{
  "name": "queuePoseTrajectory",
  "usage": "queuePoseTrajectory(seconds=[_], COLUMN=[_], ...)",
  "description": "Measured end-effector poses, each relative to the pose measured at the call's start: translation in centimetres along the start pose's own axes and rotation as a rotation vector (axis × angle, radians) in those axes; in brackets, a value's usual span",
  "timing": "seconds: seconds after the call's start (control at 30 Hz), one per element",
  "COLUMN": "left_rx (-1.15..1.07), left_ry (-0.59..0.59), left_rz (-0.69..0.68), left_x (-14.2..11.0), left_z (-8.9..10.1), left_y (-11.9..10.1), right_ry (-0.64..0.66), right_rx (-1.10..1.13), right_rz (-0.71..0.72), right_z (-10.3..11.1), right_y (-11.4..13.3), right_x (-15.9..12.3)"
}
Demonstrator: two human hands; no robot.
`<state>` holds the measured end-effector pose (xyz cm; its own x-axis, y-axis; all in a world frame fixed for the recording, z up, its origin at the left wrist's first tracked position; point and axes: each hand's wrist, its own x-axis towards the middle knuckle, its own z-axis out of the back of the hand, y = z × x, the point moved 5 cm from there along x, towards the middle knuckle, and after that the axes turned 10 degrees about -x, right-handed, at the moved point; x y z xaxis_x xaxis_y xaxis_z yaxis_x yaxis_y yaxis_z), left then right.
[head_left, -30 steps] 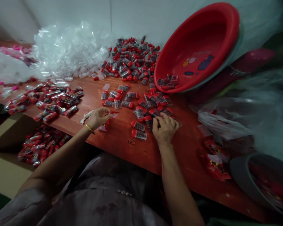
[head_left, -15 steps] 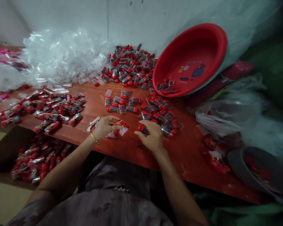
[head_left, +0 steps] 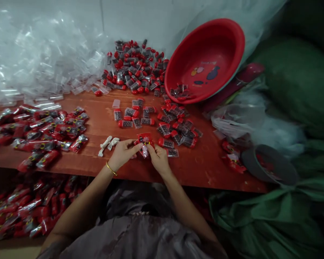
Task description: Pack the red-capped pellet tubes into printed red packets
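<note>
Tabletop (head_left: pixel 218 169) front edge near, 6 o'clock of the held packet. Open room mostly 3 to 4 o'clock, bare wood out to gray bowl (head_left: pixel 250 165). Smaller gap at 9 o'clock, partly taken by white scraps (head_left: pixel 105 145), wrapped packets (head_left: pixel 47 126) past it. Red-capped tubes (head_left: pixel 131 112) crowd 11 to 2 o'clock; red basin (head_left: pixel 225 27) farther, 1 o'clock. Left fingers (head_left: pixel 135 148) and right fingers (head_left: pixel 152 151) both pinching red packet (head_left: pixel 145 139), between them, upper part sticking out toward 12 o'clock.
</note>
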<state>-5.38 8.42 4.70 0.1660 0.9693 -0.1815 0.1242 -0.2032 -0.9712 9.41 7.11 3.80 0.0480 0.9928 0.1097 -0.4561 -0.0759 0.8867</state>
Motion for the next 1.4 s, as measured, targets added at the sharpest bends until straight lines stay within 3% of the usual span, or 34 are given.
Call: queuePoseTrajectory(seconds=[0.1, 0.27, 0.4, 0.5, 0.67, 0.83, 0.97, 1.1, 1.4], left_rx=[0.163, 0.669, 0.942, 1.045, 0.887, 0.343, -0.029, -0.055, 0.017], left_ry=[0.005, -0.148, -0.072, -0.083, -0.152, 0.043, 0.078, 0.042, -0.062], left_rz=[-0.084, -0.23, -0.369, -0.384, -0.459, -0.147, 0.008, 0.024, 0.006], left_x=[0.5, 2.2, 4.1, 4.8, 3.5, 2.8, 2.5, 1.7, -0.4], left_z=[-0.1, 1.2, 1.0, 0.9, 0.6, -0.6, -1.9, -2.5, -4.4], left_y=[-0.1, -1.1, -0.9, -0.5, -2.1, -1.6, -0.4, 0.0, 1.4], right_ry=[-0.004, -0.134, -0.136, -0.126, -0.188, -0.041, 0.028, 0.063, -0.047], right_rx=[0.015, -0.037, 0.058, 0.084, 0.033, 0.22, 0.269, 0.196, 0.082], right_rz=[-0.089, -0.199, -0.241, -0.22, -0.182, -0.128, -0.111, -0.076, -0.039], right_z=[-0.7, -0.1, 0.2, 0.1, 0.4, -0.6, -0.9, -0.5, 2.6], right_y=[-1.0, -2.1, -1.9, -1.7, -1.7, -0.7, -0.3, -0.5, -0.7], right_x=[0.0, 1.1, 2.2, 2.3, 1.7, 1.1, 0.2, -0.9, -3.6])
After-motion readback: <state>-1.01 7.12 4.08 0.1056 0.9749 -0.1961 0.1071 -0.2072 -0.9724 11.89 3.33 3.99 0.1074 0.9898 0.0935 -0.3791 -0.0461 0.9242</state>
